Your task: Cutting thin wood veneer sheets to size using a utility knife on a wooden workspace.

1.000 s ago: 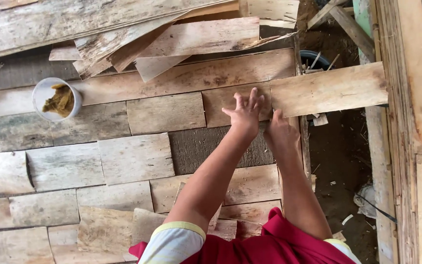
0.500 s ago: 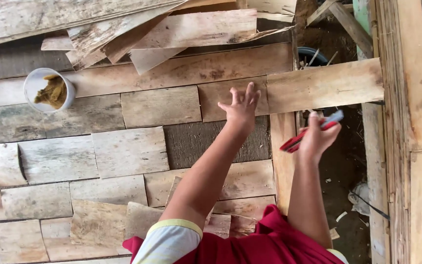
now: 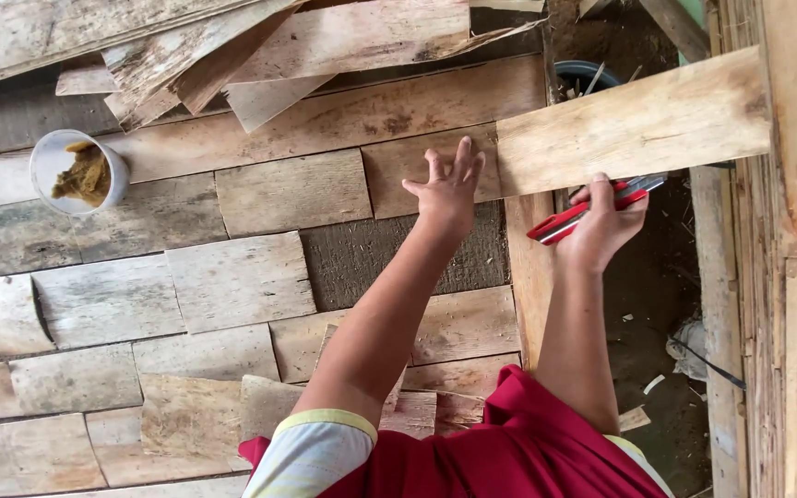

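Note:
My left hand [image 3: 447, 189] lies flat, fingers spread, on a short wooden board [image 3: 398, 171] set into a surface of fitted boards. Its fingertips reach the end of a long pale plank [image 3: 638, 129] that runs off to the right. My right hand [image 3: 601, 226] is shut on a red utility knife [image 3: 565, 221]. It holds the knife just below the near edge of that plank, with the blade end pointing right. A strip of bare dark underlay [image 3: 362, 258] shows under my left forearm.
A white cup of brown paste [image 3: 80, 171] stands at the left on the boards. Loose planks and offcuts [image 3: 260, 55] are piled at the top. A dark bucket [image 3: 588, 78] sits behind the long plank. A wooden frame [image 3: 791, 277] runs down the right side beside bare earth [image 3: 657, 314].
My right hand left the boards, drew back to the right and now holds the red knife under the long plank. My left hand stayed pressed on the short board.

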